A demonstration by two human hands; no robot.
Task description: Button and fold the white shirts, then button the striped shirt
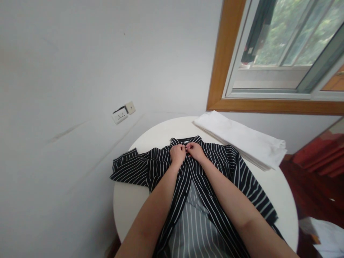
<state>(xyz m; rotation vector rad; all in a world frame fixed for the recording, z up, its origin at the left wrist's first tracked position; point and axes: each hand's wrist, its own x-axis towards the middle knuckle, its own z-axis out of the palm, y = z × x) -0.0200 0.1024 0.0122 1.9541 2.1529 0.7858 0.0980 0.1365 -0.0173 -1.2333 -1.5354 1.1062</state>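
Note:
A black shirt with white stripes (pixel 161 168) lies face up on a round white table (pixel 129 208), its collar toward the wall and its sleeves out to both sides. Below the chest the front hangs apart, and the greyish striped inside shows. At the base of the collar my left hand (pixel 177 154) pinches one front edge. My right hand (pixel 195 151) meets it there, fingertips closed on the other edge. Both sets of fingertips nearly touch. Whether a button sits between them is too small to tell.
Folded white cloth (pixel 239 138) lies along the table's back right edge. Behind the table is a white wall with a power socket (pixel 120 115). A wood-framed window (pixel 274 104) is at the upper right. White items (pixel 326 236) and a red curtain-like cloth (pixel 322 154) are at right.

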